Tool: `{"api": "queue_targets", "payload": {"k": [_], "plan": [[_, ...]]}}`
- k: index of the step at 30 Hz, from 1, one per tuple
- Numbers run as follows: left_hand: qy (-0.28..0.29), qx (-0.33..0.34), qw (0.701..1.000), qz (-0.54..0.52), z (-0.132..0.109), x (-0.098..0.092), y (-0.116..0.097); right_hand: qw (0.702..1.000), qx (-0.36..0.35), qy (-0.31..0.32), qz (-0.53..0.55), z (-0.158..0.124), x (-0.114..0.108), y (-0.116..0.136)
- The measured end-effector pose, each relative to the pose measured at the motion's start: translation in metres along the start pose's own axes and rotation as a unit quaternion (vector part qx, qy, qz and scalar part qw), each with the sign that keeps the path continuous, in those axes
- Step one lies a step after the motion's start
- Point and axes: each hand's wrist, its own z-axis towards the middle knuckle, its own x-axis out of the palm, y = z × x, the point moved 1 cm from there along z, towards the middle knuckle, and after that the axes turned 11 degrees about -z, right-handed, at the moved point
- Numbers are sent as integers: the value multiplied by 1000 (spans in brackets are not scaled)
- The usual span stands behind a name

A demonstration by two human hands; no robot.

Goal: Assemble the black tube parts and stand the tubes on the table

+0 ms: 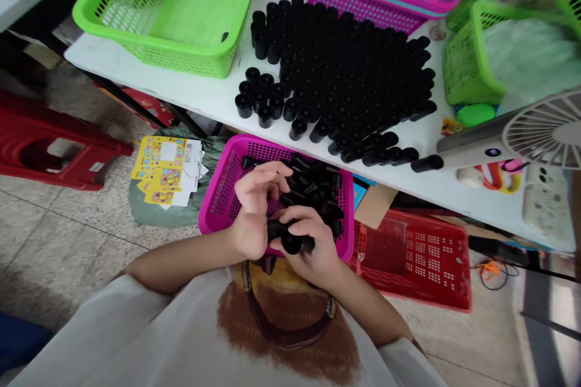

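My right hand is closed around a few short black plastic cylinders, one with its round end towards me. Beside it, my left hand is raised with its fingers loosely bent and apart. Its palm is against or very near the end of one held piece; I cannot tell which. Both hands are over the near side of a magenta basket, in which many similar black pieces lie jumbled. On the white table beyond, a dense group of black cylinders stands mostly upright, with several lying along the front edge.
A green basket stands at the table's back left, with stacked pink and blue baskets behind the cylinders. A handheld fan lies at right. Below are a red crate, a red stool and yellow printed cards.
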Motion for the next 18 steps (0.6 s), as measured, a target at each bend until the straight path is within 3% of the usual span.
{"api": "queue_targets", "payload": {"k": [2, 3, 6, 8, 13, 18], "plan": [[-48, 14, 998, -49, 4, 1, -5, 999, 13, -36, -5, 4, 1, 1], [-33, 9, 997, -68, 7, 0, -8, 997, 31, -65, -12, 6, 0, 0], [117, -68, 988, -71, 14, -5, -17, 978, 98, -173, -57, 7, -5, -5], [168, -81, 981, -50, 17, -8, -21, 967, 122, -212, -78, 5, -8, -10], [165, 11, 980, 110, 45, -24, -28, 966, 171, -194, -26, -4, -25, -21], [109, 86, 930, 341, 99, -57, -10, 931, 240, -264, -80, -21, -49, -34]]}}
